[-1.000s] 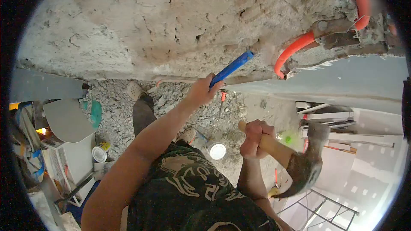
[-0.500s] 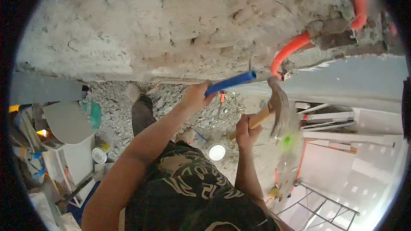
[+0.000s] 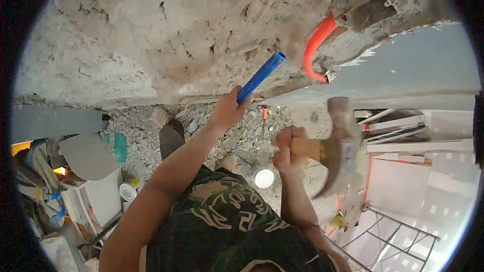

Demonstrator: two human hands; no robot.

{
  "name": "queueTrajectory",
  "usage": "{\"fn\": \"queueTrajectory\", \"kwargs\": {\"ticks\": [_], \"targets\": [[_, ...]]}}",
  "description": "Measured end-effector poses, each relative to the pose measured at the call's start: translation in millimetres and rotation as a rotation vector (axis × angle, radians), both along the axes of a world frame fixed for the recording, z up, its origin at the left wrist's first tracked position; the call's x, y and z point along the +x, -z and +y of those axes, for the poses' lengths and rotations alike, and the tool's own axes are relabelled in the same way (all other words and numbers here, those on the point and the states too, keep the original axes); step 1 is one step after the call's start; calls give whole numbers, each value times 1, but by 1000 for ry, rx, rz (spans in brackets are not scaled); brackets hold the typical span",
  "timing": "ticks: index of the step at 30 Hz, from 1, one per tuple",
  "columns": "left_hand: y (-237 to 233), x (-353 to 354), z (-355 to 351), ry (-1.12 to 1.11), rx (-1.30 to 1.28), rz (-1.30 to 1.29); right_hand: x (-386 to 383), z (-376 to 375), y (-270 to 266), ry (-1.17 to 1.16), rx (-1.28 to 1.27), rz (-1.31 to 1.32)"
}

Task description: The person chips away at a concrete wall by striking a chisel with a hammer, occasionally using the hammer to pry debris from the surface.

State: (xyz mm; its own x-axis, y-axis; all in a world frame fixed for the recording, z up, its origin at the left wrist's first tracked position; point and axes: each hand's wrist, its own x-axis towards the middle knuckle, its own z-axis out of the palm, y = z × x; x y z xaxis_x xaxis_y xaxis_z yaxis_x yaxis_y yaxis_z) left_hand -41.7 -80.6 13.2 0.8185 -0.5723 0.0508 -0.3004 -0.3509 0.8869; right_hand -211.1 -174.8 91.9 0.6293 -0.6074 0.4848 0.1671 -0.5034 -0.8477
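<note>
My left hand (image 3: pixel 229 111) is closed around the lower end of a blue tube (image 3: pixel 262 74). The tube slants up to the right across the rough wall (image 3: pixel 166 35), and a hollow end shows at its top. In my right hand (image 3: pixel 289 147) is a claw hammer (image 3: pixel 337 148) with a light wooden handle, blurred by motion. Its flat face points toward the wall and its curved claw toward me. The hammer head is well to the right of the tube, apart from it. Upper right of the tube, an orange corrugated conduit (image 3: pixel 316 48) bends along the wall.
Broken rubble (image 3: pixel 136 126) covers the floor along the wall. An orange-handled tool (image 3: pixel 264 114) and a white-lidded bucket (image 3: pixel 263 178) are below. Boards (image 3: pixel 398 131) and a metal frame (image 3: pixel 398 236) stand at right. A chair-like panel (image 3: pixel 91 156) and clutter are at left.
The blue tube has tilted more upright, its top end now higher and further left. The hammer has swung so its head lies lower and further right. The view has shifted slightly.
</note>
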Motion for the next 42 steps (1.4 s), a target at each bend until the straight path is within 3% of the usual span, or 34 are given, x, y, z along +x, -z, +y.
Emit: {"fn": "queueTrajectory", "kwargs": {"ticks": [1,3,4,5,6,8,9,11,14,19,21,22,24,25,27,30,31,32,36,38,39,42], "targets": [[-3,-1,-2,2,41,46,4,-7,11,2,0,0],[-4,-2,-5,-3,71,87,19,-20,19,-14,96,679],[0,-2,-5,-8,12,91,25,-22,11,46,200,843],[4,-1,-6,-13,-47,94,20,-17,12,42,193,840],[4,6,-2,-30,-57,87,12,-12,15,66,174,616],[9,3,18,75,-138,-223,-4,5,5,24,246,267],[5,1,18,76,-137,-220,-9,7,2,25,247,270],[-6,-4,16,-6,-134,99,-20,7,-3,16,174,159],[-21,0,5,6,-4,35,-22,1,-16,12,117,177],[-19,3,-7,-25,-27,56,-16,7,-42,19,130,159],[-19,0,-7,-46,-24,51,-11,6,-39,-67,-87,-77],[-21,-1,-7,-43,-15,74,-6,3,-32,-68,-84,-73],[-25,-7,-9,-36,-6,98,6,-6,-7,52,-393,-35],[-28,-10,-10,-49,7,78,12,-8,-2,59,-394,-32],[-30,-17,-12,-66,14,53,24,-10,2,105,68,596],[-22,-22,-7,-92,-35,145,10,0,-20,101,308,415],[-18,-28,1,-32,-69,-8,-2,6,-27,102,435,356],[-15,-30,7,27,-107,-168,-10,6,-25,87,381,284],[13,-43,26,171,-44,-108,-26,13,-31,18,542,83],[25,-43,29,-14,62,176,-32,6,-17,27,430,138],[39,-42,29,-9,67,177,-34,6,-13,39,320,193],[60,-28,23,37,176,5,-34,14,-9,52,376,345]]}}
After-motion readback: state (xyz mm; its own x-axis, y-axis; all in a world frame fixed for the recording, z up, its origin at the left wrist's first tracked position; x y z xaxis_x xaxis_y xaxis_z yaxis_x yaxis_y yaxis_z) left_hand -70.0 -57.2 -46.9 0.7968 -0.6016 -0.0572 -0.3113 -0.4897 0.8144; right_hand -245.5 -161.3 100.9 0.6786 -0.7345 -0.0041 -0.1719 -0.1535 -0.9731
